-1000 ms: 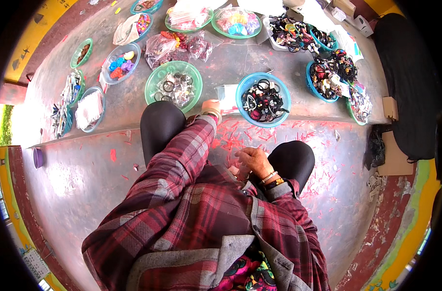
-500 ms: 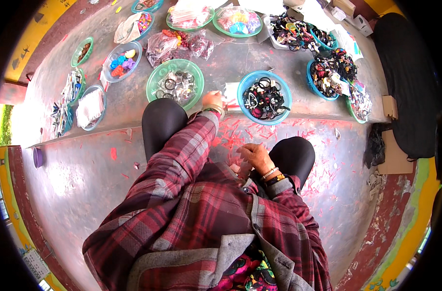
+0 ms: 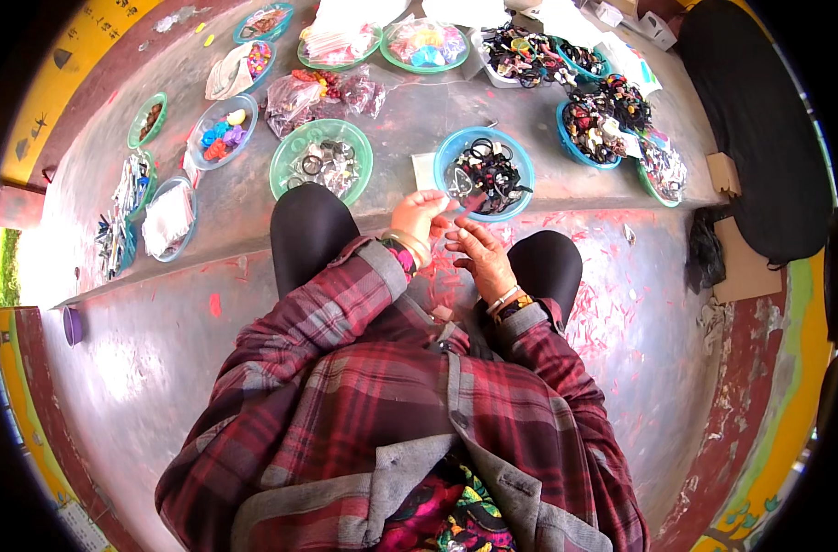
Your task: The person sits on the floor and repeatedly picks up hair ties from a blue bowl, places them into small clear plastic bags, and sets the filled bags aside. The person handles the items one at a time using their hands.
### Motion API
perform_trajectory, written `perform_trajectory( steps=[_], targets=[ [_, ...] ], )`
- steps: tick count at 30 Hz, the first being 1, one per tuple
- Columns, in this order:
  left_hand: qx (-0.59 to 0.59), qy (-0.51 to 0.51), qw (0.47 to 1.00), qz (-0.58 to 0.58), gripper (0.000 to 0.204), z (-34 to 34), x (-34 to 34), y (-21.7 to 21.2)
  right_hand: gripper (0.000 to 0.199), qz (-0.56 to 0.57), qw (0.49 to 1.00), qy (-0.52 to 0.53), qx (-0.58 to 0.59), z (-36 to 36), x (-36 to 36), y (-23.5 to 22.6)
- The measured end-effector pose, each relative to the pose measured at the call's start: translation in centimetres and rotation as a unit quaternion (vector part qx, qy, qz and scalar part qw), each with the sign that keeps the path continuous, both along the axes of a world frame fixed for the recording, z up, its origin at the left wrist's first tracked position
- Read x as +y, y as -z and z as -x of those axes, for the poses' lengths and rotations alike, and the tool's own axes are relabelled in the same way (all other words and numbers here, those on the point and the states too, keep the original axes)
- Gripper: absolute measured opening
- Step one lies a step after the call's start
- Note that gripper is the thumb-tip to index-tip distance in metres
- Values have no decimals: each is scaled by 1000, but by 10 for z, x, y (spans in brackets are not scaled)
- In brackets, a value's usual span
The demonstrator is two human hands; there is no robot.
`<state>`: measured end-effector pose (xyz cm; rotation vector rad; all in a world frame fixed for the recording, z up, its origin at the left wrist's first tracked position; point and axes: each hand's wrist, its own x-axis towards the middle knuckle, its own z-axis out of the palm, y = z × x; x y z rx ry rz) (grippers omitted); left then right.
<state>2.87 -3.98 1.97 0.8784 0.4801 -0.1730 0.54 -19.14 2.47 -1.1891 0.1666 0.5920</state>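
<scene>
Left hand [image 3: 416, 225] and right hand [image 3: 485, 258] meeting at a red piece [image 3: 474, 203]

The left hand is curling its fingers inward, thumb and fingertips drawing close together at the near edge of the piece. The right hand is bending its fingers too, its fingertips pointing up at the same spot from just below. Blur is hiding the contact, so which hand is gripping the piece, or whether both are, I cannot tell. The piece, thin and dark red, is showing just beyond the fingertips, overlapping the near part of the blue bowl [image 3: 526, 158] in the view.

That bowl is holding a tangle of black bands [image 3: 490, 172]. A white card [image 3: 423, 172] is lying just beside it, on its left. Further left, near the left knee [image 3: 313, 221], a green bowl [image 3: 290, 149] is holding small clear packets [image 3: 338, 167]. Both bowls are standing on a grey ledge [image 3: 417, 110]. Behind them, more bowls and plastic bags [image 3: 294, 103] are spreading across it.

Red scraps [image 3: 589, 317] are littering the lower floor [image 3: 152, 331] around the right knee [image 3: 549, 265]. A bangle [image 3: 407, 247] is circling the left wrist, and bracelets [image 3: 508, 299] are circling the right. The person is wearing a plaid shirt [image 3: 382, 396]. A black bag [image 3: 707, 248] is slumping against the ledge at far right, and a purple cup [image 3: 73, 326] is standing at far left.
</scene>
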Motion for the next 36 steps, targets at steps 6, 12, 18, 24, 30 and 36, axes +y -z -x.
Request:
perform_trajectory(
  steps=[6,12,18,24,30,36],
  targets=[
    [45,52,996,61,19,31,-6,-2,17,24,998,38,-36,3,-3,2],
    [-27,-28,990,-135,18,37,13,19,8,86,985,75,-128,2,-9,3],
    [-285,125,832,-459,58,32,40,-8,11,291,895,-118,-318,4,-8,6],
    [-301,342,785,-419,60,31,47,4,13,330,838,-239,-364,9,-10,-16],
    [-251,387,817,-346,23,27,44,21,7,283,865,-279,-306,5,-15,-15],
    [-88,277,945,-150,13,30,38,9,12,84,975,-136,-157,-2,-15,-10]
  ],
)
